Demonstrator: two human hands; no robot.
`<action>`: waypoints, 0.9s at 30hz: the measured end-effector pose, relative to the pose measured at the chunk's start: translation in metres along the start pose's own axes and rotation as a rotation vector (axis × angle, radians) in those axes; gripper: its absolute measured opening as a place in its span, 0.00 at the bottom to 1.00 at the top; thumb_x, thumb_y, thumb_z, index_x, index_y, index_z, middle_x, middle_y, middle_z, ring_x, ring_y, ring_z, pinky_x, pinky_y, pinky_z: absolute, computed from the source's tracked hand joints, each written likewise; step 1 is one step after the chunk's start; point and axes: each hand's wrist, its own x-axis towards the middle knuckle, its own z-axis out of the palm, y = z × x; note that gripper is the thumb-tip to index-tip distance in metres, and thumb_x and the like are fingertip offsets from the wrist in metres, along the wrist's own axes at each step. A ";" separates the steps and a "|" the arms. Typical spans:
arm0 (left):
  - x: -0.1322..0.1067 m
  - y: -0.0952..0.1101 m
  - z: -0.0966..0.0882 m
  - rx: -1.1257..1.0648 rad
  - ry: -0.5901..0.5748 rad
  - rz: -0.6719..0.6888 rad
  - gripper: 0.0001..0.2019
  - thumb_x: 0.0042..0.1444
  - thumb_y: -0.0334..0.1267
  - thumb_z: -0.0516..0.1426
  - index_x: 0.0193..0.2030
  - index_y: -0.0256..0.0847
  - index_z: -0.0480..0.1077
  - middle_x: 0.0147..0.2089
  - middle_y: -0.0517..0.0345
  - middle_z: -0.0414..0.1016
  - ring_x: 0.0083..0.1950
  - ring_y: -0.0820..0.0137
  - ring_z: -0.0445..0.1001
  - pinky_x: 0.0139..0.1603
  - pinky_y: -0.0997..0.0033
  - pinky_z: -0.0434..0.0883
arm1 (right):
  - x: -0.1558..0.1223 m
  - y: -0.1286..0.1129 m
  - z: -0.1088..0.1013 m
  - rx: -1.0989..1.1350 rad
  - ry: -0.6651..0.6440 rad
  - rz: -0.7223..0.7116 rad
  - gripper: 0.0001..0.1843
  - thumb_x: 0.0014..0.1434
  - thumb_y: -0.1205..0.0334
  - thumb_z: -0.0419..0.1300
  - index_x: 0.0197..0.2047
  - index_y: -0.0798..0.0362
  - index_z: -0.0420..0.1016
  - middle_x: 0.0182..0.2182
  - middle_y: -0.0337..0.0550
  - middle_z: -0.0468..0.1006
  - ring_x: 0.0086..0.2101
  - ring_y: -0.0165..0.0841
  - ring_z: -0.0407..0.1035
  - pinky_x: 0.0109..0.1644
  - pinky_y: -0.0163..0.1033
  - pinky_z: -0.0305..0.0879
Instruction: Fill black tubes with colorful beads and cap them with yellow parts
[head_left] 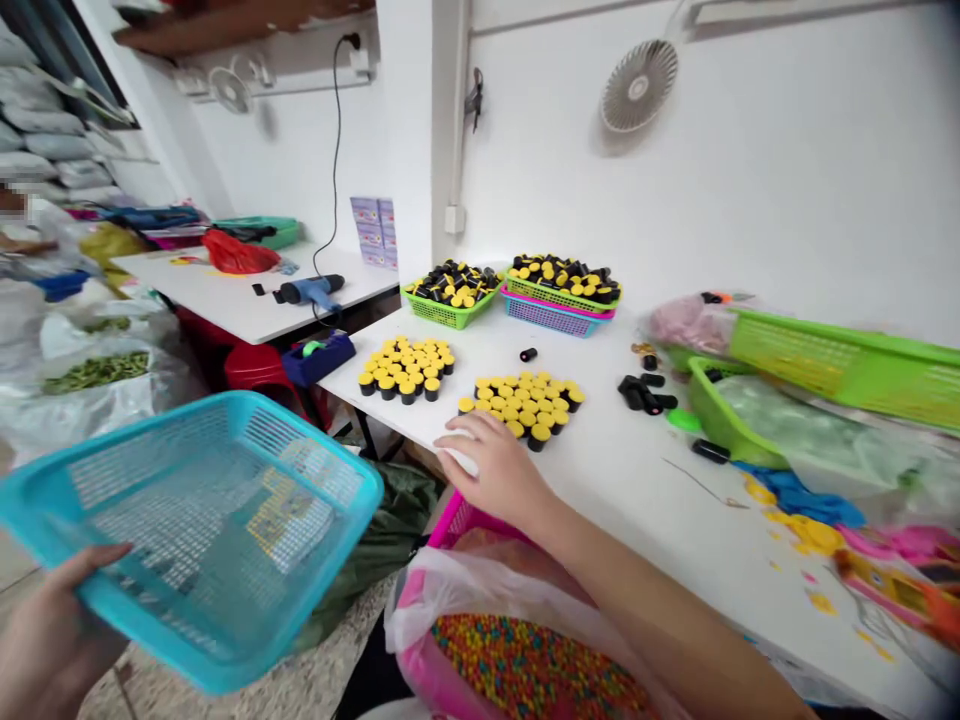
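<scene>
My left hand (67,635) grips the near rim of a light blue plastic mesh basket (232,405), which is held tilted off the table's left side. A yellow patterned patch shows at the basket's mesh floor; I cannot tell whether it lies inside or beneath. My right hand (499,465) is over the table's front edge, fingers stretched out and apart, holding nothing. Just beyond its fingertips stands a cluster of black cylinders with yellow caps (525,405). A second cluster of them (405,370) stands farther left.
Green baskets (442,315) (566,292) heaped with yellow-and-black cylinders stand against the wall. Below me, a pink basket (457,520) holds a bag of small coloured beads (532,665). Loose black cylinders (637,393) and more green baskets (847,360) sit right. A person is at far left.
</scene>
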 end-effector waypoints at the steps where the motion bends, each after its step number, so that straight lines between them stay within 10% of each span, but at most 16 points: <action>1: 0.008 -0.006 0.000 -0.007 0.010 -0.028 0.11 0.42 0.31 0.55 0.34 0.49 0.72 0.23 0.70 0.78 0.20 0.63 0.75 0.34 0.43 0.81 | 0.010 0.009 0.003 0.041 -0.021 0.045 0.12 0.64 0.59 0.56 0.42 0.50 0.81 0.45 0.47 0.78 0.48 0.39 0.69 0.55 0.47 0.65; 6: 0.036 -0.038 0.016 -0.086 -0.109 -0.151 0.08 0.42 0.26 0.56 0.30 0.41 0.69 0.20 0.62 0.75 0.17 0.67 0.71 0.25 0.57 0.80 | 0.077 0.055 0.035 0.140 -0.182 0.250 0.21 0.64 0.49 0.55 0.53 0.51 0.77 0.53 0.50 0.74 0.54 0.39 0.67 0.63 0.45 0.59; 13: 0.063 -0.057 0.058 -0.312 -0.205 -0.231 0.12 0.42 0.27 0.56 0.36 0.37 0.72 0.26 0.57 0.78 0.24 0.63 0.77 0.32 0.54 0.80 | 0.154 0.070 0.116 -0.142 -0.514 0.412 0.40 0.57 0.27 0.46 0.69 0.31 0.56 0.73 0.36 0.39 0.69 0.62 0.30 0.65 0.74 0.35; 18: 0.073 -0.066 0.078 -0.372 -0.251 -0.280 0.11 0.44 0.30 0.55 0.36 0.37 0.72 0.26 0.56 0.77 0.25 0.63 0.76 0.33 0.52 0.80 | 0.164 0.063 0.156 -0.200 -0.557 0.366 0.43 0.57 0.25 0.42 0.71 0.32 0.49 0.73 0.39 0.42 0.69 0.59 0.32 0.64 0.75 0.29; 27: 0.064 -0.066 0.089 -0.374 -0.272 -0.319 0.13 0.43 0.31 0.55 0.37 0.37 0.72 0.27 0.55 0.77 0.26 0.62 0.76 0.32 0.54 0.79 | 0.132 0.021 0.152 -0.095 -0.515 0.222 0.42 0.57 0.25 0.42 0.70 0.34 0.55 0.71 0.41 0.49 0.68 0.61 0.37 0.64 0.76 0.33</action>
